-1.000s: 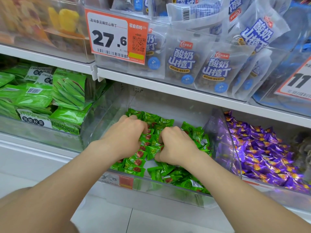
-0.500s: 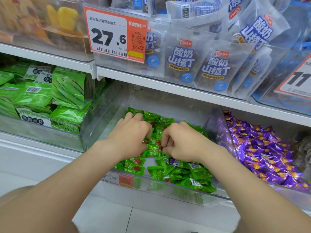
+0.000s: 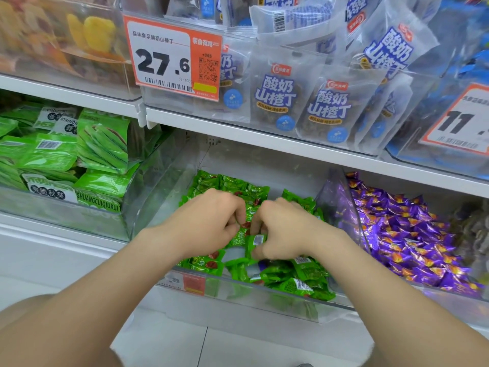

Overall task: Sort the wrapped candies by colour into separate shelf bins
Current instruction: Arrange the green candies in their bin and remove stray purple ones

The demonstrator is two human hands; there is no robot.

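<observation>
Hands have closed up since a second ago: the left hand (image 3: 211, 223) has slid toward the right hand (image 3: 285, 231), and the knuckles are now just beside each other over the middle of the pile. Both are down in the green candies (image 3: 232, 186), which fill the clear middle bin (image 3: 161, 207) on the lower shelf. Left fingers are curled tight, with a green wrapper edge pinched at the tips. Right fingers and thumb are curled round a green wrapper with a silvery patch. There's a purplish scrap just under the right hand (can't tell if it's a stray candy, too blurred). The front of the pile looks looser than before, with wrappers spread toward the bin's right front corner. The purple candies (image 3: 402, 234) sit in the next bin to the right, behind a clear divider wall, and neither hand is touching them. Left neighbour bin holds green snack packets (image 3: 103, 144). The upper shelf (image 3: 264, 144) carries white-and-blue pouches (image 3: 275, 94) behind an orange price tag (image 3: 172, 56) reading 27.6. A second tag (image 3: 460, 120) sits at far right, partly cut off. A small orange label (image 3: 193, 283) is on the middle bin's front lip. Both forearms are bare, reaching in from below.
</observation>
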